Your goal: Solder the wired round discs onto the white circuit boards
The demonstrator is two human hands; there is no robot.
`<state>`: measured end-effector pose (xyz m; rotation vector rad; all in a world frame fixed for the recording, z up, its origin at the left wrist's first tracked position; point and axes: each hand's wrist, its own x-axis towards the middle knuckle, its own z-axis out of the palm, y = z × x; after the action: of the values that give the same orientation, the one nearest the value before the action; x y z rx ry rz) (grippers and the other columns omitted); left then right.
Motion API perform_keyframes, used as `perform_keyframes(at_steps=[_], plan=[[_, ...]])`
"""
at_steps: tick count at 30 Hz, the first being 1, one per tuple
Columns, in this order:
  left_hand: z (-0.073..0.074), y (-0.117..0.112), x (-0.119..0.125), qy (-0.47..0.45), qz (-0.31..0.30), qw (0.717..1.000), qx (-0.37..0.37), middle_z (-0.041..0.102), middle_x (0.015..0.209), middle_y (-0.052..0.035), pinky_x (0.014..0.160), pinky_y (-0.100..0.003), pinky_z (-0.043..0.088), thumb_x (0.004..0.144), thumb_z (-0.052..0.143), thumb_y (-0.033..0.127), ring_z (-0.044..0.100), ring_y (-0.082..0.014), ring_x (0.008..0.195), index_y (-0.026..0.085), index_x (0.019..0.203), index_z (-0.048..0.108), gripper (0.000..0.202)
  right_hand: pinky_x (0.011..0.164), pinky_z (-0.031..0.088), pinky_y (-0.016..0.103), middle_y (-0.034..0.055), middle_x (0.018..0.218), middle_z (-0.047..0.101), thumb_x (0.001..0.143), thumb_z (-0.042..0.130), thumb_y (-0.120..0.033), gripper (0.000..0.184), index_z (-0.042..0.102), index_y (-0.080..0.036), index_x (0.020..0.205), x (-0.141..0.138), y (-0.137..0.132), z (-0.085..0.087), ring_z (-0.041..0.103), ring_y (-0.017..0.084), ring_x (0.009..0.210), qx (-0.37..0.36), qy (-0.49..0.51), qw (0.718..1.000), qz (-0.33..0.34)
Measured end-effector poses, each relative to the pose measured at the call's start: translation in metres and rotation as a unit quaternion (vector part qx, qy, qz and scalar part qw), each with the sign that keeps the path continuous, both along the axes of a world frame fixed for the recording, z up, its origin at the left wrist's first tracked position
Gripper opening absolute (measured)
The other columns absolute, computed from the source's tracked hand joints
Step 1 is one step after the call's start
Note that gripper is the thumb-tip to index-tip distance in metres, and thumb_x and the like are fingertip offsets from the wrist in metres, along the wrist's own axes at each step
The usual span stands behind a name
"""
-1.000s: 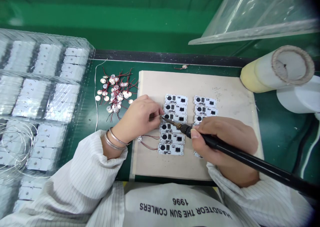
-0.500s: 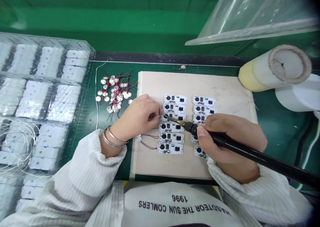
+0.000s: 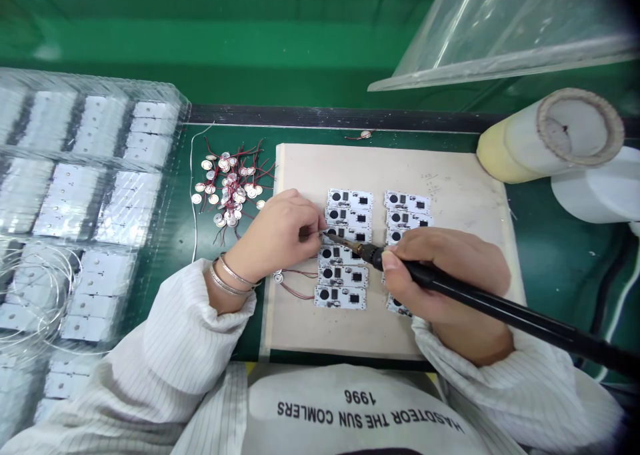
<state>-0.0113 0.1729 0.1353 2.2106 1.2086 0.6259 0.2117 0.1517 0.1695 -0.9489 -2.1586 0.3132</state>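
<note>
My right hand [image 3: 450,275] grips a black soldering iron [image 3: 430,275] like a pen, its tip pointing left. The tip meets the left edge of a white circuit board [image 3: 357,235] in the left column. Right at that edge my left hand [image 3: 287,231] is closed in a pinch; what is between its fingertips is hidden. Below that hand, a small round disc [image 3: 278,277] lies with thin red and dark wires running to the lower boards. A second column of boards [image 3: 407,202] is partly covered by my right hand.
A pile of small discs with red wires [image 3: 233,188] lies left of the beige work mat [image 3: 320,335]. Clear trays of white boards [image 3: 95,208] stand at the far left, with a coiled wire [image 3: 40,301] on top. A yellowish cylinder [image 3: 520,141] stands at right.
My right hand and the soldering iron have shifted slightly left, the tip now closer to my left fingertips. The left hand stays nearly in place.
</note>
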Motion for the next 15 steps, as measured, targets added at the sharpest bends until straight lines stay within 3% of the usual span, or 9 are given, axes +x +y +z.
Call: perform_keyframes(at_steps=[15], plan=[[-0.0035, -0.0007, 0.0016, -0.006, 0.011, 1.000, 0.007, 0.073, 0.080, -0.0005, 0.077, -0.035, 0.046, 0.068, 0.056, 0.006, 0.060, -0.0162, 0.073, 0.019, 0.057, 0.046, 0.020, 0.046, 0.047, 0.022, -0.0057, 0.051, 0.057, 0.077, 0.065, -0.015, 0.018, 0.050, -0.022, 0.070, -0.0014, 0.0030, -0.0005, 0.059, 0.011, 0.048, 0.015, -0.010, 1.000, 0.001]])
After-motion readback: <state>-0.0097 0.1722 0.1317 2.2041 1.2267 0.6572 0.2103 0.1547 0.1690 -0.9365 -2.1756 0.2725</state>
